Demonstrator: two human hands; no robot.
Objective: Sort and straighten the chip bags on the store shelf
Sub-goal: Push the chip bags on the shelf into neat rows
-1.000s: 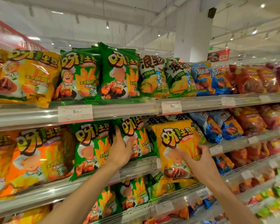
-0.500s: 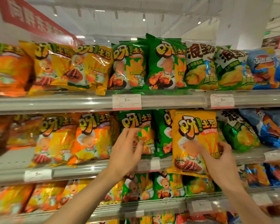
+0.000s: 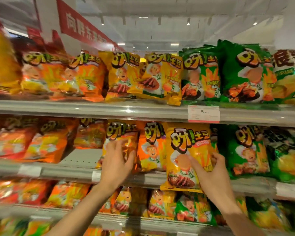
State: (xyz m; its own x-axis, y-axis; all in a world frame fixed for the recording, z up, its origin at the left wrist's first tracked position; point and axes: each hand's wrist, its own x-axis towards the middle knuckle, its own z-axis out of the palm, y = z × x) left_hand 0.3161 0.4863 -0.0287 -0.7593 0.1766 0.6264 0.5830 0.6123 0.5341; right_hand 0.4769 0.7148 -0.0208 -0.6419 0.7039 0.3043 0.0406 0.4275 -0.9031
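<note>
Your right hand (image 3: 211, 174) has its grip clamped on the glossy yellow chip bag with the grilled-meat picture (image 3: 186, 157), thumb across the front and fingers curled round its right edge. The bag stands upright in front of the grey middle shelf (image 3: 75, 169), its bottom hanging below the shelf lip, between the orange bags on the left and the shiny green chip bags (image 3: 247, 150) on the right. Your left hand (image 3: 117, 160) is spread, fingers apart, against the orange-yellow chip bag (image 3: 121, 135) just left of it. A white price tag (image 3: 203, 114) sits on the shelf above.
</note>
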